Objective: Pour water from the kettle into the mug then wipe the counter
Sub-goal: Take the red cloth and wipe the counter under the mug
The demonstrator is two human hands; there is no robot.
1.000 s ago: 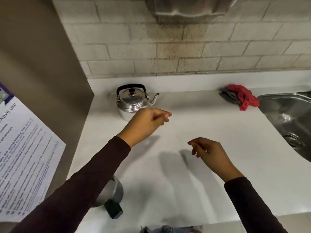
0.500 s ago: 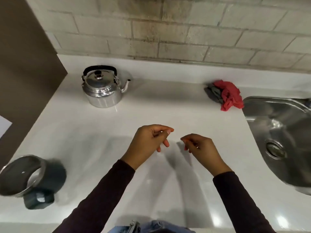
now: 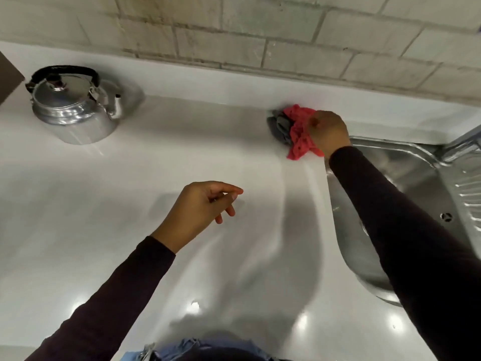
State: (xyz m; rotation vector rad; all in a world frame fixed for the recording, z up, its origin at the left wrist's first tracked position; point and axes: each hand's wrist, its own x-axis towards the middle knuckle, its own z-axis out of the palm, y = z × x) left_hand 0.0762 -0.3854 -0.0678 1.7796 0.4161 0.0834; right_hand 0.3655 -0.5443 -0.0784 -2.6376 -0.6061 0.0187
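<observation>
Right hand (image 3: 328, 132) is closed over the red cloth (image 3: 299, 134) by the sink (image 3: 416, 183) rim. Cloth is soft, light, bunches easily — grab a full handful. Left hand (image 3: 200, 212) hovers empty, fingers loosely curled; kettle (image 3: 74, 108) sits well beyond it, far-left — rigid, probably heavy, lift by the black handle.

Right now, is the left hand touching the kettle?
No, the left hand hangs empty over the counter, apart from the kettle.

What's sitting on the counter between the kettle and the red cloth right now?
Nothing: in the head view the white counter is bare between the kettle and the red cloth, which the right hand is gripping.
</observation>
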